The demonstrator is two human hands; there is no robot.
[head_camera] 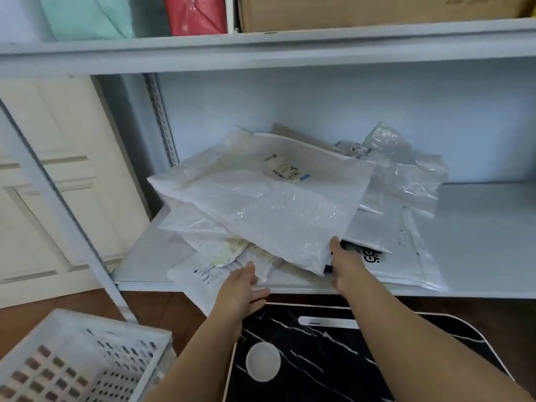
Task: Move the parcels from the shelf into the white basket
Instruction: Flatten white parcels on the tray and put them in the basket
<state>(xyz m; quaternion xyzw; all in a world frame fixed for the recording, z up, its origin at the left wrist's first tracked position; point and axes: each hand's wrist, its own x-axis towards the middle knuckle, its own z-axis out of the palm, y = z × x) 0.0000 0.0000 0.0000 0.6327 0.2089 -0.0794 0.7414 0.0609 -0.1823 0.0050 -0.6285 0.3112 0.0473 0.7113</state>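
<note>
A loose heap of parcels lay on the lower shelf (478, 227), left of its middle, and the topmost one, a large white plastic mailer (261, 204) bearing a small printed label (285, 169), sat tilted across the pile with its near corner hanging toward the shelf's front edge. The right hand (343, 264) gripped that near corner, thumb on top and fingers tucked beneath the plastic. The left hand (242, 291) was open, its fingers straight and reaching in under the mailer, touching a smaller white parcel (200, 278) that jutted over the shelf edge. Beneath and behind the mailer lay crumpled clear plastic bags (406, 172), a flat white bag with black lettering (400, 256), and a brown cardboard piece (293, 133) at the back. The white basket (95, 338), with its perforated walls, stood on the wooden floor at lower left, well apart from the pile. A black mat with white streaks (333, 358) lay on the floor below the shelf. On the upper shelf stood a cardboard box (362, 10), a red bag (197, 14) and a pale green bag (87, 15). A cream panelled door (58, 175) was at left.
</note>
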